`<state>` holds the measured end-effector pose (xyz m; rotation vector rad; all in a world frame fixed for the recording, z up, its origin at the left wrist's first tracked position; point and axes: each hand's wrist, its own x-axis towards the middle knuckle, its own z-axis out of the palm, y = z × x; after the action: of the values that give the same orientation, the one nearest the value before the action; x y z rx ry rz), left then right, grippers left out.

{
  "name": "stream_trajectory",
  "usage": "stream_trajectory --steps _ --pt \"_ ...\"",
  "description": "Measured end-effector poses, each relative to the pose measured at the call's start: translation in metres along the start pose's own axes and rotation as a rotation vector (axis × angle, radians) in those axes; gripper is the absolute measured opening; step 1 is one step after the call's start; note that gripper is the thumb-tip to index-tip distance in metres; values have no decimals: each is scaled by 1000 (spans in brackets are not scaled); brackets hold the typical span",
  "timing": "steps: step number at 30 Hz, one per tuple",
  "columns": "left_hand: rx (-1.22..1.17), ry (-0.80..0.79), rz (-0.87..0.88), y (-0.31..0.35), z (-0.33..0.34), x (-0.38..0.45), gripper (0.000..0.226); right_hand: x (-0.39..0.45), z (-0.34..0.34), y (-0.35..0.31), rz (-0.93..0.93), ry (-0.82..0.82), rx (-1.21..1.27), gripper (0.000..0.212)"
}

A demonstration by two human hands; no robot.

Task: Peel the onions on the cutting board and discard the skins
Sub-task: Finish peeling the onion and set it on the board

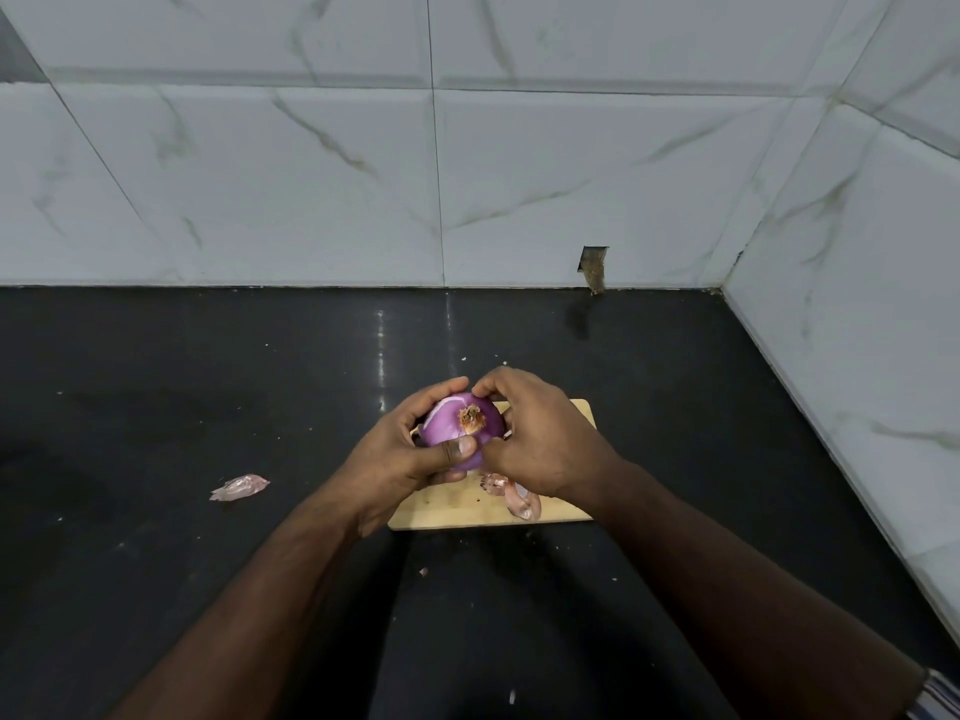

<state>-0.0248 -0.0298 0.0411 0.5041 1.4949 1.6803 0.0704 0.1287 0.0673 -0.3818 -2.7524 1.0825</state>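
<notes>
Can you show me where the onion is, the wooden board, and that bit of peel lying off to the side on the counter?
onion [457,426]: head view, purple peeled side.
cutting board [447,509]: head view, bare near-left corner.
loose skin [239,486]: head view, middle of the scrap.

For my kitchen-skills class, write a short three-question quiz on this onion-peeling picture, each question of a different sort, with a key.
1. True or false: the onion lies flat on the cutting board.
2. Where are loose skins? A) only on the board B) on the board and on the black counter C) in a bin
3. Fill in: the root end of the onion faces the ____.

Key
1. False: the left hand and right hand both have a grip on it above the board.
2. B: skins on the board, one skin on the counter.
3. Camera.
</notes>
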Motion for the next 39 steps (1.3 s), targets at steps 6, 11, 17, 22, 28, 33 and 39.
stream_trajectory --steps 6,11,17,22,28,33,39 --pt "-13 -1 -34 -2 -4 0 70 0 -14 7 57 -134 220 43" --pt "1 2 -39 -6 -4 2 68 2 -21 9 9 -137 139 42" --pt "27 26 -19 -4 -1 3 69 0 -16 10 -6 -38 111 28" --pt "94 59 30 -1 2 2 65 -3 -2 5 0 108 -42 7" --pt "58 35 34 3 1 1 63 -3 2 3 80 122 -19 9" --pt "27 10 20 5 -3 -2 63 -1 -2 9 138 158 -81 12" --pt "8 36 7 2 -7 -4 67 -4 -22 16 142 -38 310 22"
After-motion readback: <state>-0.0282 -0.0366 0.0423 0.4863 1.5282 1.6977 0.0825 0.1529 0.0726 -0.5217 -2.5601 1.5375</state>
